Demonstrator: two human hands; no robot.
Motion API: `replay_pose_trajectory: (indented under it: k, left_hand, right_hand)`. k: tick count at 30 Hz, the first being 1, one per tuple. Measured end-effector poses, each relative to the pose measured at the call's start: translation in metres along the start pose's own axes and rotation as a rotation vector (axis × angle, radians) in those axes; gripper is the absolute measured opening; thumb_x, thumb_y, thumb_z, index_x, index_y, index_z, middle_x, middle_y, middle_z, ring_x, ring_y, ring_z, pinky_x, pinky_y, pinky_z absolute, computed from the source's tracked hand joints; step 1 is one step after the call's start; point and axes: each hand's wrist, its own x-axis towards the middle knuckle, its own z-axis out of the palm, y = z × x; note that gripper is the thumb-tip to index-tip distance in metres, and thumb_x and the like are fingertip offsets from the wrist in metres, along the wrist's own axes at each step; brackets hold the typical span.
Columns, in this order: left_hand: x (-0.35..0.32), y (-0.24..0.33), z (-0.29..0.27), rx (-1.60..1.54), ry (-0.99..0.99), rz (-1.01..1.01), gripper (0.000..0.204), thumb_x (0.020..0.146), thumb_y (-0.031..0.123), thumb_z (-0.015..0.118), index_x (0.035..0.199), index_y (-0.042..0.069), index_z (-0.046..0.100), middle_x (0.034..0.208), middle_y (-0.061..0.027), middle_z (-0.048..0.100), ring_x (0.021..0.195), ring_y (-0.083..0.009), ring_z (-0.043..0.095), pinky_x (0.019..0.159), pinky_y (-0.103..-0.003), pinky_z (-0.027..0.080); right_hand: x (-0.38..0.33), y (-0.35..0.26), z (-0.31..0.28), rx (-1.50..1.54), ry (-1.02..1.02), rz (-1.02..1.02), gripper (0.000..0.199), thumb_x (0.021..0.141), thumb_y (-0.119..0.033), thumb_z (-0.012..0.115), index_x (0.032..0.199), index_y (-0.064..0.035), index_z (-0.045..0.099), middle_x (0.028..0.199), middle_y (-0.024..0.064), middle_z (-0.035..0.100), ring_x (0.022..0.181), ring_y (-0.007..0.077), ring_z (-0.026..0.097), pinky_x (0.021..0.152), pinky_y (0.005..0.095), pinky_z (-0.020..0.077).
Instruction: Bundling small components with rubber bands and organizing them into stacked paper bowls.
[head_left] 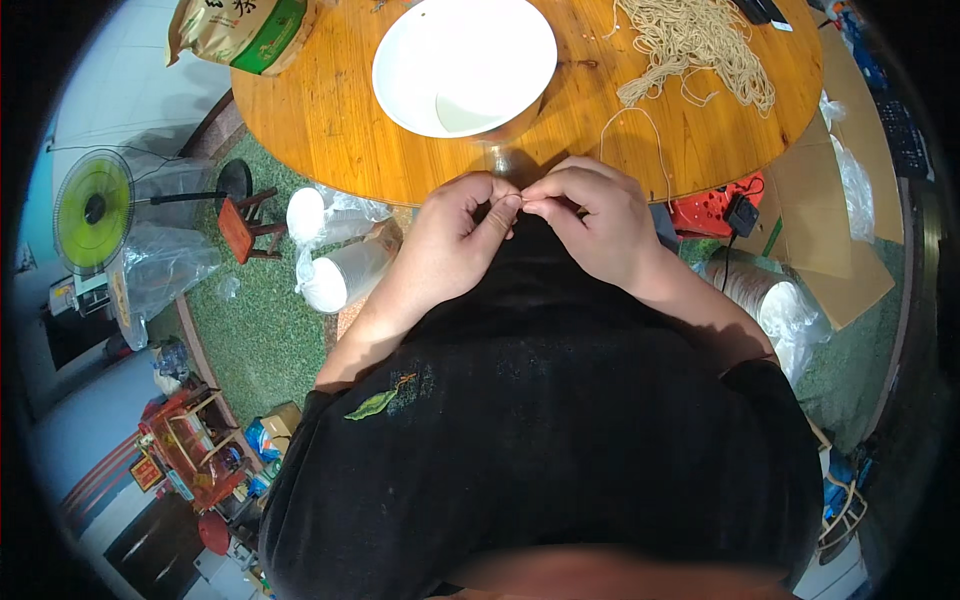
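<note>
Just above the frame's centre, I see the left hand and right hand meeting, thumbs and forefingers pinched closed on a thin, pale strand. At upper right, I have a tangled heap of tan cord on the orange-brown wooden table, right of a white bowl.

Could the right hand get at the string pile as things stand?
Probably yes: the string pile lies forward and rightward on the table, with nothing standing between, though the right hand is pinched close to the left hand.
</note>
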Motion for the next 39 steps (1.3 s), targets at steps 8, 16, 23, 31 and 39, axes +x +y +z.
replay_pose_trajectory:
  k: [8,16,23,31,39]
  left_hand:
    - [0.005,0.031,-0.015,0.527,0.362,0.747,0.021,0.090,0.011,0.086,0.104,0.001,0.074,0.105,-0.0157,0.075,0.095,-0.0358,0.072,0.084,-0.043,0.057]
    - [0.051,0.059,-0.049,0.758,0.121,0.546,0.052,0.088,0.011,0.082,0.138,0.004,0.070,0.115,-0.0168,0.075,0.102,-0.0328,0.076,0.089,-0.042,0.061]
    - [0.055,0.065,-0.044,0.686,0.050,0.424,0.038,0.092,0.007,0.081,0.129,0.003,0.076,0.096,-0.0136,0.076,0.080,-0.0209,0.072,0.075,-0.035,0.059]
    - [0.056,0.060,-0.039,0.619,0.051,0.380,0.033,0.094,0.012,0.083,0.125,0.003,0.078,0.091,-0.0086,0.075,0.075,-0.0151,0.067,0.070,-0.031,0.056]
    - [0.058,0.062,-0.041,0.588,-0.004,0.343,0.033,0.097,0.016,0.084,0.126,0.002,0.078,0.090,-0.0050,0.073,0.078,-0.0123,0.063,0.073,-0.030,0.055]
  right_hand:
    - [0.007,-0.004,0.000,0.111,0.164,0.101,0.003,0.093,-0.005,0.079,0.094,-0.0041,0.075,0.090,0.0098,0.074,0.084,0.0265,0.074,0.075,0.0372,0.0586]
    - [0.024,0.010,0.013,0.280,0.335,0.182,0.009,0.095,-0.008,0.080,0.096,0.0003,0.076,0.097,0.0082,0.076,0.090,0.0176,0.074,0.083,0.0316,0.0584]
    - [0.027,0.010,0.022,0.422,0.361,0.269,0.011,0.097,-0.008,0.080,0.097,0.0017,0.076,0.099,0.0078,0.077,0.088,0.0116,0.071,0.080,0.0285,0.0573]
    - [0.029,0.009,0.023,0.520,0.367,0.297,0.012,0.100,-0.011,0.079,0.099,0.0008,0.076,0.089,0.0030,0.078,0.077,0.0073,0.069,0.069,0.0259,0.0547]
    - [0.029,0.013,0.025,0.496,0.365,0.276,0.013,0.100,-0.012,0.079,0.100,0.0013,0.077,0.089,0.0046,0.079,0.077,0.0072,0.071,0.067,0.0257,0.0546]
